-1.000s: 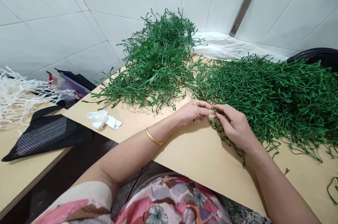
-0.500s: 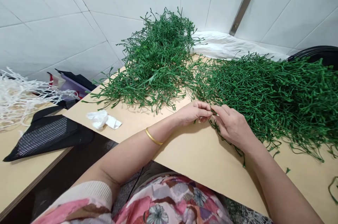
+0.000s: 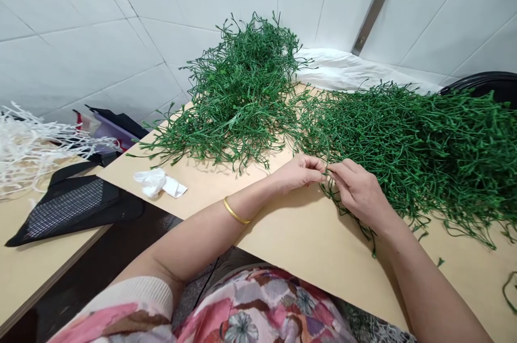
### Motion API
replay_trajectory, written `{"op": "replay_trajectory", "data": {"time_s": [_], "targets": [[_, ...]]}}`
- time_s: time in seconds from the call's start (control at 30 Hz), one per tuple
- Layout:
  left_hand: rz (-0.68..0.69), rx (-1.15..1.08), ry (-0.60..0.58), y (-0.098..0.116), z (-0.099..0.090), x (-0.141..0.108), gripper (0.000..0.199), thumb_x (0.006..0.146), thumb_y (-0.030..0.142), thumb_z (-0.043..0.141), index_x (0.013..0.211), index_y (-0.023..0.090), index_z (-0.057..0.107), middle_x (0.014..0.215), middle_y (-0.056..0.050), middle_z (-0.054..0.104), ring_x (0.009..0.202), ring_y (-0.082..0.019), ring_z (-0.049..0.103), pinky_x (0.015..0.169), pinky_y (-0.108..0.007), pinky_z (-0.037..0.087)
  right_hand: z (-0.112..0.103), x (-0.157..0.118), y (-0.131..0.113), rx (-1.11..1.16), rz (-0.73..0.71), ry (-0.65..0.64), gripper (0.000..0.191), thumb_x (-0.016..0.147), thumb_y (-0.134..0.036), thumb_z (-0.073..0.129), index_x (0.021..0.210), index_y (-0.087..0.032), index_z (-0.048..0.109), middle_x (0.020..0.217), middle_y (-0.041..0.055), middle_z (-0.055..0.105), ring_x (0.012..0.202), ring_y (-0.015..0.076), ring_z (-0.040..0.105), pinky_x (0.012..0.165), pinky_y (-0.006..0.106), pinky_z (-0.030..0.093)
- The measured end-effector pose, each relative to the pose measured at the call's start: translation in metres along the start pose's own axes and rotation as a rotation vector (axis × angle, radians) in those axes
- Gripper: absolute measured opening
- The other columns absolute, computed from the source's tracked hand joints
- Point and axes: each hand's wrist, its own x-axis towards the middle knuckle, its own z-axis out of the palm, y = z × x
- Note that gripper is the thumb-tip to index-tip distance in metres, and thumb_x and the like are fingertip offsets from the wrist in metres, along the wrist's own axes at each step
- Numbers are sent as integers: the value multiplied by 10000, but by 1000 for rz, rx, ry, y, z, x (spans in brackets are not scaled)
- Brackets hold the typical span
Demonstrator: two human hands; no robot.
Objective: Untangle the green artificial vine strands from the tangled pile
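Observation:
My left hand (image 3: 304, 172) and my right hand (image 3: 355, 187) meet fingertip to fingertip over the table, both closed in a pinch. Between them a thin green plastic stem shows, mostly covered by the fingers. Just behind and to the right spreads a thick heap of green stems (image 3: 375, 138) with small forked tips; a few strands hang below my right hand. Another, taller heap of the same stems (image 3: 242, 84) lies behind my left hand. A gold bangle (image 3: 235, 210) circles my left forearm.
A crumpled white tissue (image 3: 159, 183) lies near the left edge of the wooden table (image 3: 291, 235). On a second table at left are white strands (image 3: 36, 144) and a black mesh piece (image 3: 67, 208). A white plastic sheet (image 3: 343, 65) lies along the tiled wall.
Both hands stay together and shift very slightly right, with the right fingers drawn tighter at the stem. The heaps lie as before.

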Motion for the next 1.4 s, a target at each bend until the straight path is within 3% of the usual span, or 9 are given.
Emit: {"op": "replay_trajectory", "data": {"time_s": [0.17, 0.33, 0.53, 0.77, 0.9, 1.0, 1.1, 1.27, 1.4], "targets": [[20, 2, -4, 1, 0, 0, 176, 680, 271, 561, 586, 141, 489, 494, 44, 400, 460, -50, 329, 477, -223, 240, 2, 1, 4, -20, -44, 3, 172, 850, -150, 373, 813, -179, 539, 789, 43, 540, 743, 152, 485, 707, 284, 328], [44, -4, -78, 4, 0, -1, 282, 694, 351, 592, 560, 131, 477, 491, 55, 349, 470, -44, 287, 474, -221, 212, 0, 2, 0, 118, 31, -40, 259, 895, -225, 314, 651, -191, 395, 595, -17, 423, 574, 113, 396, 611, 246, 295], [-19, -7, -85, 5, -1, -3, 259, 632, 344, 668, 630, 121, 536, 531, 39, 432, 487, -45, 328, 482, -213, 234, -2, 1, -2, 254, 106, -136, 206, 905, -298, 294, 741, -211, 382, 570, -38, 401, 505, 109, 367, 525, 228, 266], [-40, 28, -69, -2, 0, -2, 230, 657, 318, 634, 583, 122, 537, 491, 37, 410, 458, -45, 305, 453, -221, 205, 0, 1, -3, 197, 85, -92, 249, 880, -258, 328, 639, -203, 354, 531, -37, 345, 499, 106, 308, 524, 234, 249], [-24, 34, -144, 5, -2, -7, 240, 665, 329, 636, 568, 121, 563, 464, 46, 375, 445, -39, 284, 444, -218, 196, -4, 0, -2, 529, 172, -131, 315, 881, -338, 359, 601, -193, 347, 546, -43, 305, 502, 86, 290, 487, 223, 243], [16, 1, -201, 9, -5, -9, 196, 643, 314, 659, 646, 120, 633, 527, 24, 472, 482, -50, 368, 481, -215, 282, -4, -1, -1, 907, 269, -166, 324, 862, -403, 408, 618, -191, 397, 539, -52, 306, 470, 75, 279, 437, 213, 233], [16, -50, -176, 8, -7, -6, 207, 625, 324, 675, 666, 123, 644, 564, 13, 516, 493, -59, 416, 507, -224, 333, -3, 0, 0, 1112, 351, -105, 293, 850, -418, 437, 666, -191, 453, 545, -51, 366, 474, 76, 352, 456, 211, 304], [-17, -131, -3, 0, -5, 2, 218, 609, 319, 690, 664, 115, 638, 480, 34, 467, 439, -47, 376, 454, -208, 291, -4, 3, 4, 893, 364, 196, 242, 855, -371, 450, 731, -182, 536, 716, 4, 538, 670, 108, 496, 651, 242, 407], [-62, -253, 43, -2, -2, 4, 187, 622, 258, 675, 712, 97, 640, 527, 14, 515, 443, -42, 411, 454, -199, 306, -6, 3, 1, 744, 308, 130, 233, 866, -357, 420, 728, -189, 507, 672, -2, 513, 630, 112, 481, 609, 242, 400]]}}
